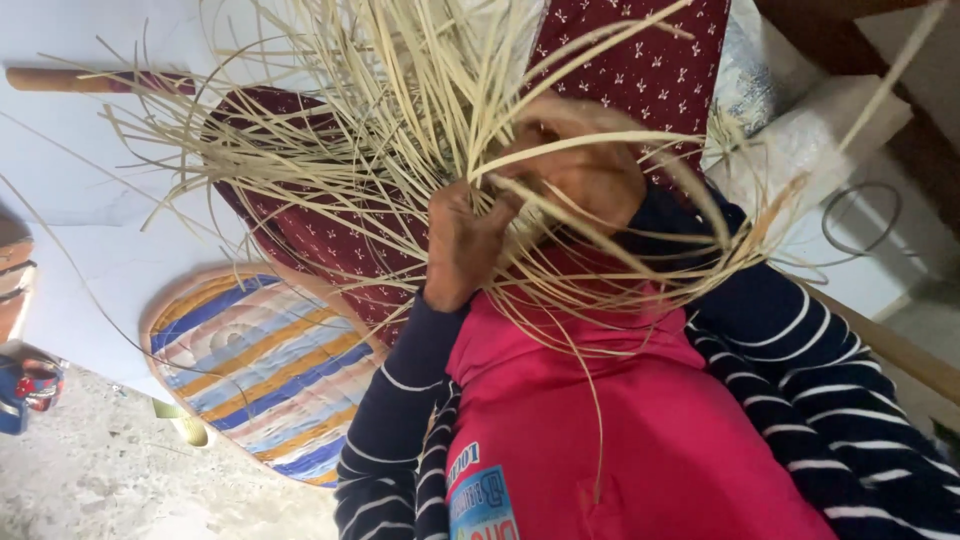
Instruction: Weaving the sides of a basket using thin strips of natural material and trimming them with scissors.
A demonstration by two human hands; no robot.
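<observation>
A bundle of long pale cane strips (400, 110) fans out up and to the left over my lap. My left hand (463, 245) is closed on the strips near the middle of the bundle. Just to its upper right, my right hand (590, 175) also grips strips, some of which bend over it and partly hide its fingers. Both arms are in navy sleeves with white stripes, and a pink top (620, 420) fills the lower part of the view. Under the strips lies a maroon cloth with small white marks (320, 240).
A round woven mat (250, 370) with blue, orange and white stripes lies on the floor at lower left. A wooden stick (60, 79) sits at upper left. White plastic bags (800, 140) and a wire loop (860, 215) are at upper right.
</observation>
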